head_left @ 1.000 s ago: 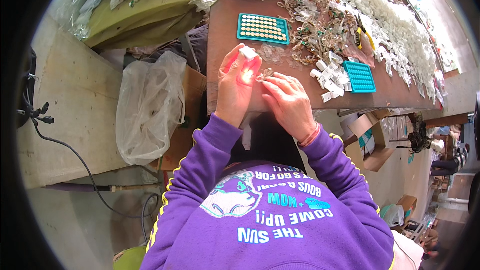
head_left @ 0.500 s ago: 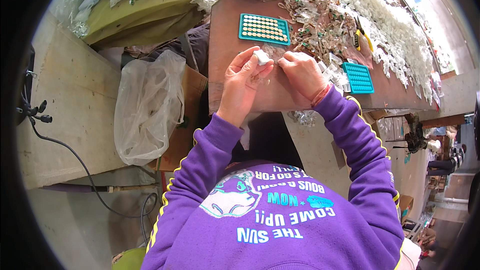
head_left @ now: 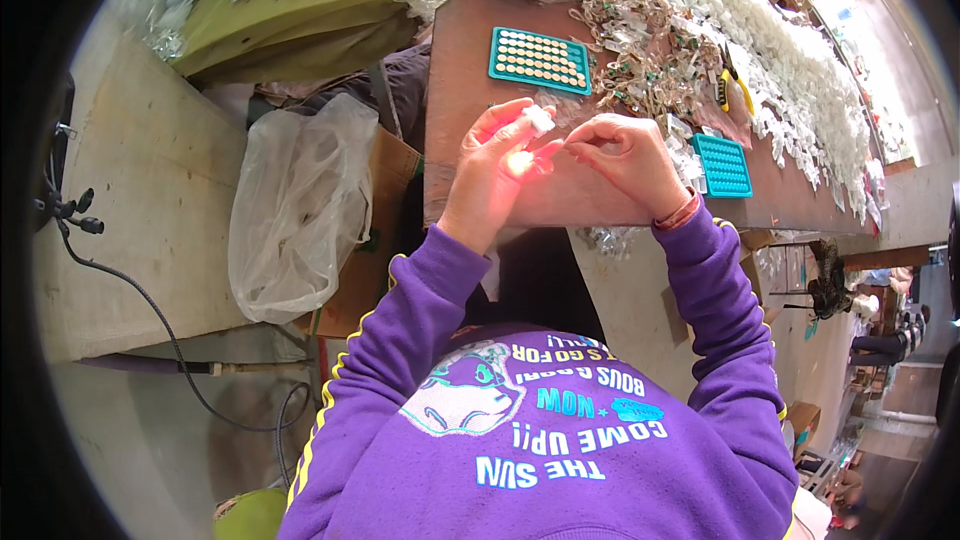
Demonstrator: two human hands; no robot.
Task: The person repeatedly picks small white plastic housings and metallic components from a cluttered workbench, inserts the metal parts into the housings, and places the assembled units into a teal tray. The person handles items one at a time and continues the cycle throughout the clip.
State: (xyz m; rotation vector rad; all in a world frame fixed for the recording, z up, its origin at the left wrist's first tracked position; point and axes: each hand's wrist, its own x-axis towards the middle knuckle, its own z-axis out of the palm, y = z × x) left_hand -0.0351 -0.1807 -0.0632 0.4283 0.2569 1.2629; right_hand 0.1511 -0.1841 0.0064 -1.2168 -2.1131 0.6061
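Observation:
My left hand (head_left: 480, 180) is raised over the near part of the brown table, closed on a small white plastic piece (head_left: 539, 120) between thumb and fingertips. A bright red light (head_left: 521, 164) glows among its lower fingers; its source is too glaring to make out. Close by on the right, my right hand (head_left: 640, 168) pinches thumb and forefinger together beside the left fingertips. Whatever sits in that pinch is too small to name. Beyond the hands lies a teal tray (head_left: 540, 87) with rows of round, coin-like metal discs, some slots at its right end bare.
A second teal tray (head_left: 722, 167) lies right of my right hand. Behind are yellow-and-black pliers (head_left: 737, 92), a tangle of small circuit parts (head_left: 640, 40) and a large heap of white pieces (head_left: 790, 70). A clear plastic bag (head_left: 295, 210) hangs left of the table.
A red light has come on at my left fingers. My right hand has turned and shifted slightly right, its pinch now plainly visible. The view has shifted a little.

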